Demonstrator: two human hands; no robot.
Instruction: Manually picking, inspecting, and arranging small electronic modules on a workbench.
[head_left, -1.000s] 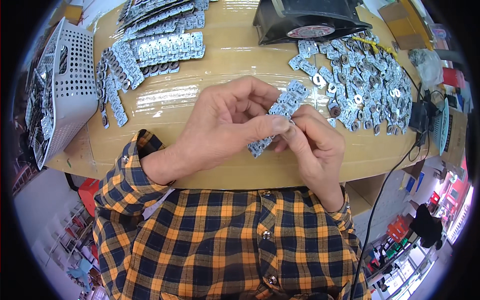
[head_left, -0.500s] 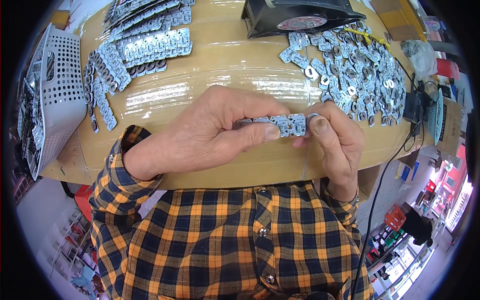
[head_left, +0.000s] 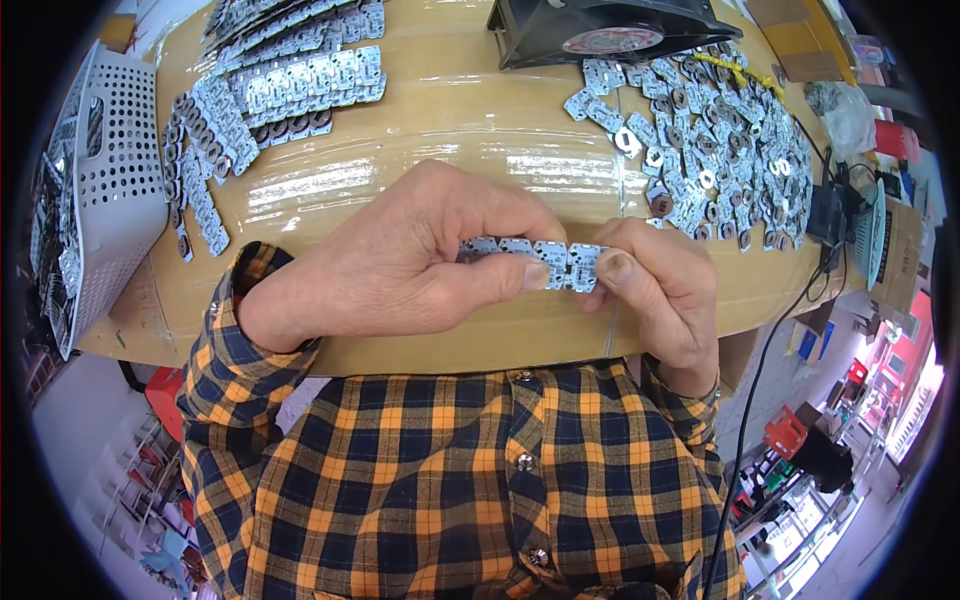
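A short strip of small white circuit boards [head_left: 549,262] is stretched between my two hands, above the near part of the table. My left hand [head_left: 400,262] is closed on it, thumb on top and fingers behind, covering its left part. At the other end, my right hand [head_left: 662,285] pinches the last board between thumb and bent forefinger. That end board sits at a slight angle to its neighbour, with a narrow dark gap at the joint. The underside of the strip is hidden.
Board strips [head_left: 310,80] lie stacked at the far left, beside a white perforated basket [head_left: 120,185]. Loose small boards with round brown parts [head_left: 725,150] are heaped at the right. A black fan [head_left: 610,35] stands at the back; a black cable [head_left: 765,370] hangs off the right edge.
My right hand has moved slightly left and its thumb now presses on the end board. A round metallic piece seen by that thumb is out of sight. The strip's end has tilted.
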